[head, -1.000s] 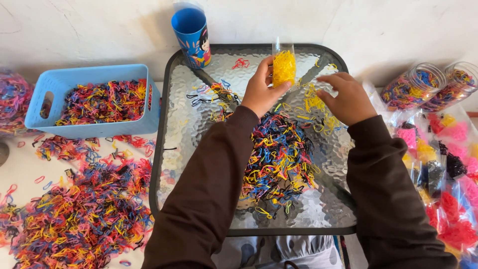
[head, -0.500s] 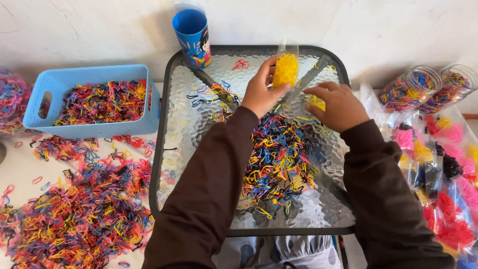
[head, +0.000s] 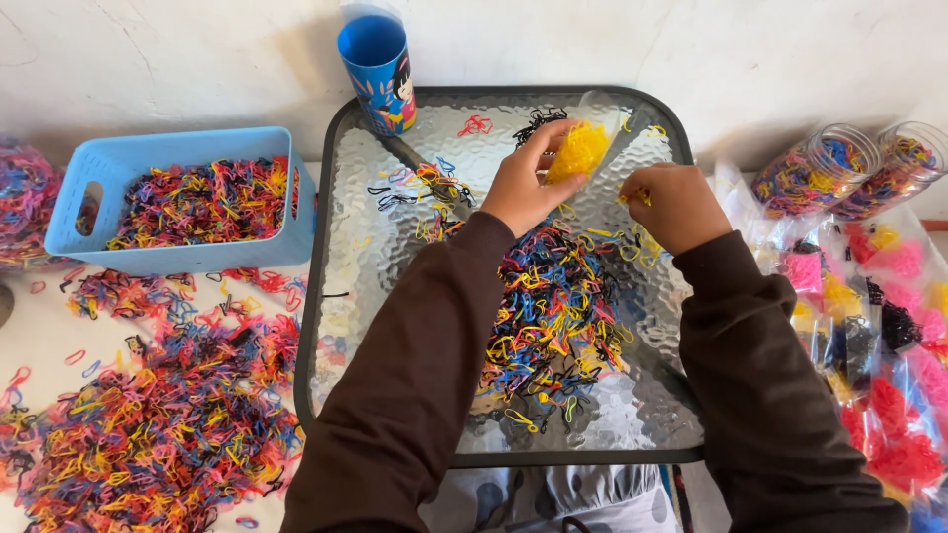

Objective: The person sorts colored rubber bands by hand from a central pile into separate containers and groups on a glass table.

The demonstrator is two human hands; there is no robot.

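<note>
Clear bag (head: 585,148) stuffed with yellow bands, tilted over glass worktop (head: 395,247). Mixed band pile (head: 553,306) just below; blue cup (head: 378,71) behind, basket (head: 178,202) left. Left hand (head: 523,183) grip closed on bag; right hand (head: 676,202) pinching yellow bands beside it.

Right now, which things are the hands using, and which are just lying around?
In use:
left hand
right hand
clear bag of yellow bands
mixed band pile

Lying about:
blue cup
blue basket
two jars
</note>
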